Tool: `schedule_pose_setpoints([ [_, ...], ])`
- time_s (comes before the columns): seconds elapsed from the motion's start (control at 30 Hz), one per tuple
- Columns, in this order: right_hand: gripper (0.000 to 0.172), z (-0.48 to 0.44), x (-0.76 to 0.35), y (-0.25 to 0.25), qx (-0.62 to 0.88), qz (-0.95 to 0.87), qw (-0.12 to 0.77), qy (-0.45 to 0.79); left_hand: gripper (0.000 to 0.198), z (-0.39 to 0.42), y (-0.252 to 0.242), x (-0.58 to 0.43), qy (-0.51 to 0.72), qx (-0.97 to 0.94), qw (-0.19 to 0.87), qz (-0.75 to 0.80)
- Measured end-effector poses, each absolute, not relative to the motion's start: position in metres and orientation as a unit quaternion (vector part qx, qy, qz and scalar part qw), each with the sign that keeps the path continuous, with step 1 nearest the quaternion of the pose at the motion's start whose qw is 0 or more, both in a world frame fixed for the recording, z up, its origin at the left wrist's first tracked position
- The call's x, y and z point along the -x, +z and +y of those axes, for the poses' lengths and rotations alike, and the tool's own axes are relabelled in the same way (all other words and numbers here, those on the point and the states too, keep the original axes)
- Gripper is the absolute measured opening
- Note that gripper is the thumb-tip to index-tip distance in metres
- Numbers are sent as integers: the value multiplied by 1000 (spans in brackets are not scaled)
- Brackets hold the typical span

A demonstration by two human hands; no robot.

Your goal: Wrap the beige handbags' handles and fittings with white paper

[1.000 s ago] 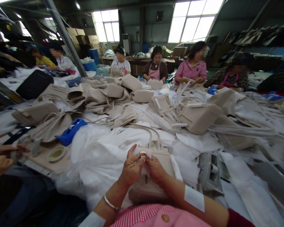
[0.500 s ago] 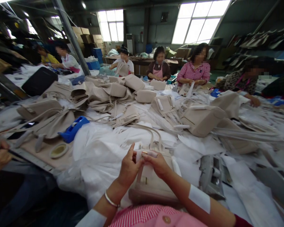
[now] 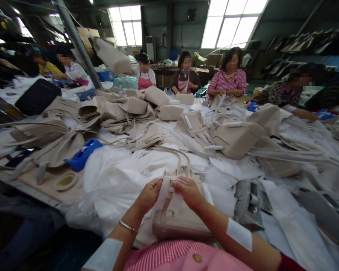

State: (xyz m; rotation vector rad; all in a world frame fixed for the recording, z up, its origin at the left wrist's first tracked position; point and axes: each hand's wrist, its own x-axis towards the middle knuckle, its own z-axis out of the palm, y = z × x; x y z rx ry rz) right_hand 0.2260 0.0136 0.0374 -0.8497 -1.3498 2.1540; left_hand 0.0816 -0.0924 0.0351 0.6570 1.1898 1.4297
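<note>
One thin white translucent sheet (image 3: 162,195) sits over a beige leather-looking bag (image 3: 193,222), near centre, pinched by the nearly closed left hand (image 3: 149,194) and right hand (image 3: 190,192); probably light, soft, tearable, best held by edges.

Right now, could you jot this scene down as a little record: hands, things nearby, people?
Left hand: left hand pinching the left edge of a thin white sheet
Right hand: right hand closed on white material beside a small gold-coloured buckle
Under the hands: beige handbag with long straps
To the left: blue plastic tape dispenser; round, pale-rimmed disc
To the right: grey tape dispenser
Ahead: heap of beige handbags
People: several opposite, one in a pink checked shirt
</note>
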Motion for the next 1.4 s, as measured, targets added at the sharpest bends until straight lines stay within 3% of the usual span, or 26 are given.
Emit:
schedule_pose_setpoints([
  [0.2, 21, 18, -227, 40, 283, -569, 279, 720, 49, -87, 45, -100, 546, -447, 471, 529],
  [0.5, 23, 27, -237, 41, 267, -696, 284, 602, 46, -83, 53, -119, 535, -427, 417, 597],
  [0.6, 34, 41, -255, 46, 182, -767, 298, 539, 47, -85, 48, -119, 520, -403, 429, 619],
  [0.7, 55, 56, -274, 58, 64, -878, 272, 389, 46, -84, 43, -120, 510, -404, 440, 620],
  [0.8, 39, 63, -278, 69, -5, -940, 246, 236, 42, -82, 42, -122, 498, -430, 435, 615],
  [0.87, 24, 62, -273, 73, -16, -943, 257, 211, 41, -81, 42, -124, 489, -453, 420, 616],
  [1.17, 4, 49, -259, 58, 112, -813, 216, 529, 33, -86, 39, -127, 461, -508, 391, 614],
  [1.3, 25, 45, -256, 50, 220, -688, 212, 658, 35, -92, 41, -133, 452, -528, 371, 616],
  [1.4, 24, 40, -251, 45, 238, -634, 232, 698, 30, -92, 41, -138, 434, -539, 277, 666],
])
